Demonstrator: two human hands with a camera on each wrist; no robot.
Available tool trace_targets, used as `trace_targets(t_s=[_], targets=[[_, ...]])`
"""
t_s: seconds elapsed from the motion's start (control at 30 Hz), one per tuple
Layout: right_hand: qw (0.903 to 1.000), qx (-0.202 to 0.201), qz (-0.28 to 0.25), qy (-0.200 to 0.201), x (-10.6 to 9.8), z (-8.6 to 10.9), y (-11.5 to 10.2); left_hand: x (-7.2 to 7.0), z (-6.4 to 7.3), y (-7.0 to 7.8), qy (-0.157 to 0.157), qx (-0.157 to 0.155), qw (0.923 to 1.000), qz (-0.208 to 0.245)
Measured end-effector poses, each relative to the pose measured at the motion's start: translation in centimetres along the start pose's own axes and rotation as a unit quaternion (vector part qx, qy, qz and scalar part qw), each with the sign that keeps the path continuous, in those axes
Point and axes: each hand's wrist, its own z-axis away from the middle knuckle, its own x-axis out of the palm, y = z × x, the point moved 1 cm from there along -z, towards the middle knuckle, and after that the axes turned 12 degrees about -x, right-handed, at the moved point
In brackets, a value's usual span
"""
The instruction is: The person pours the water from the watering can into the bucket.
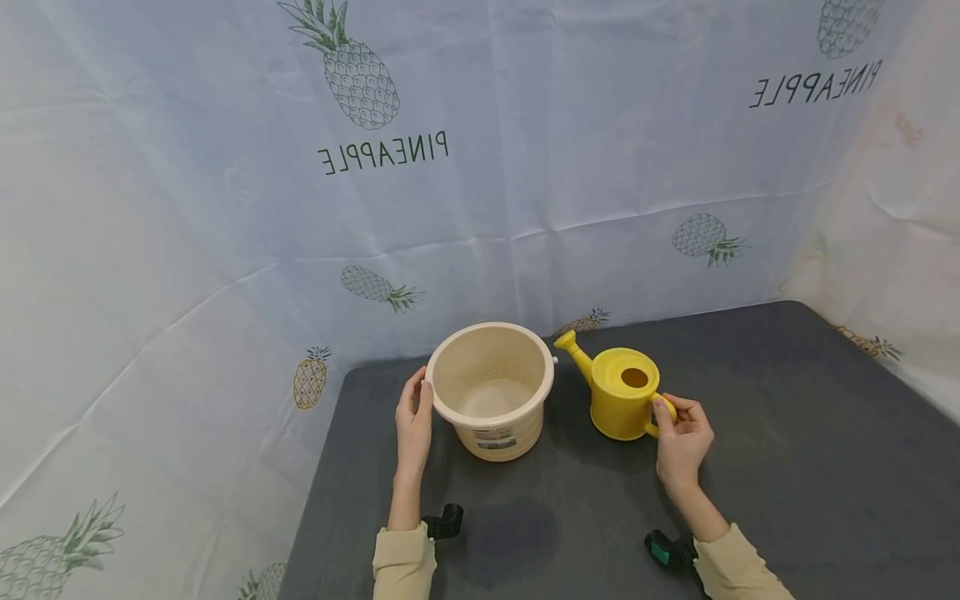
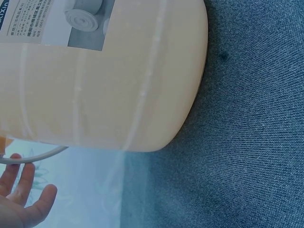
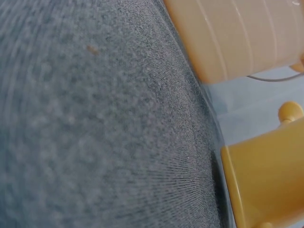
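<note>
A cream plastic bucket (image 1: 495, 425) stands upright on the dark table, with a printed label (image 2: 90, 21) on its side. My left hand (image 1: 414, 425) is at the bucket's left side, thumb and fingers touching it by the rim. In the left wrist view, loosely extended fingers (image 2: 23, 185) reach up to the thin pale bail handle (image 2: 40, 156). To the right of the bucket is a yellow watering can (image 1: 621, 404), its spout turned left toward the rim. My right hand (image 1: 684, 437) pinches the can's loop handle between thumb and fingers.
The dark grey cloth-covered table (image 1: 600, 517) ends against a hanging pale curtain (image 1: 525, 167) printed with pineapples. A second curtain side (image 1: 135, 317) closes in on the left. Black wrist camera mounts (image 1: 446, 521) sit on both forearms.
</note>
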Motion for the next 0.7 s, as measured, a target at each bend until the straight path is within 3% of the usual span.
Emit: trace_targets(t_s=[0.27,0.7], targets=[[0.9998,-0.008,-0.016,0.002,0.04,0.1,0.32,0.0,0.06,0.12,0.0,0.002,1.0,-0.001],[1.0,-0.004,0.006,0.006,0.11,0.36,0.42,0.0,0.1,0.07,0.001,0.003,1.0,0.001]])
